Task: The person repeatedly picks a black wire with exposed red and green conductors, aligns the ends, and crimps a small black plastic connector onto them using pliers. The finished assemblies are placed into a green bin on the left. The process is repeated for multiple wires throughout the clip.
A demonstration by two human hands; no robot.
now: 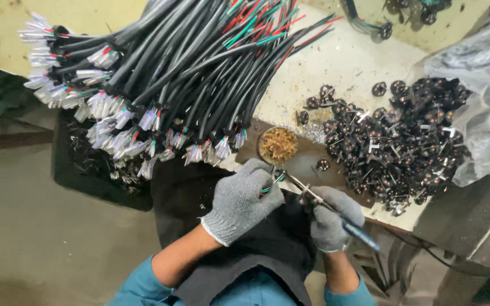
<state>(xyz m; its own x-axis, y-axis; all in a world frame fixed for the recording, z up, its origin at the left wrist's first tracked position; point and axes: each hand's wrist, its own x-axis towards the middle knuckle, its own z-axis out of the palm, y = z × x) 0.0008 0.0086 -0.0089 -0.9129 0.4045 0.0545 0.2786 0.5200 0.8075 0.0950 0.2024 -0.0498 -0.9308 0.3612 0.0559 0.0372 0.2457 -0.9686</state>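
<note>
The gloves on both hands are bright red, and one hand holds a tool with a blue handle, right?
Not quite. In the head view the gloves are grey, not red, on both the left hand and the right hand. The right hand does hold a tool with a blue handle.

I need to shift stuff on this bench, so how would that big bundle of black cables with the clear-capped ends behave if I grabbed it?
The bundle of black cables would probably sag and splay, since the loose strands already fan apart. It looks heavy, given how many there are. The clear-capped ends hang past the bench edge, so they may snag or swing.
</note>
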